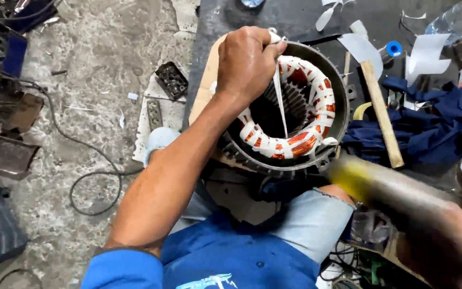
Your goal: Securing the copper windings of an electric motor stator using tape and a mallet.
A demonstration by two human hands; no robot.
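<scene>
Gripping a white tape strip (282, 101) taut in a closed left hand (247, 61) at 12 o'clock, a worker holds it across the copper-wound stator (295, 107) on the dark desk (231, 16). The right hand (445, 241), at 4 o'clock, is blurred and partly cut off, fisted around a yellow-tipped tool (364, 182) too smeared to identify.

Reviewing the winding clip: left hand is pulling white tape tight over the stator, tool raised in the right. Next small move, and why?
Probably bring the yellow-handled tool down onto the coil: the left hand holds the tape taut, and the right hand holds the tool blurred beside the housing.
</scene>
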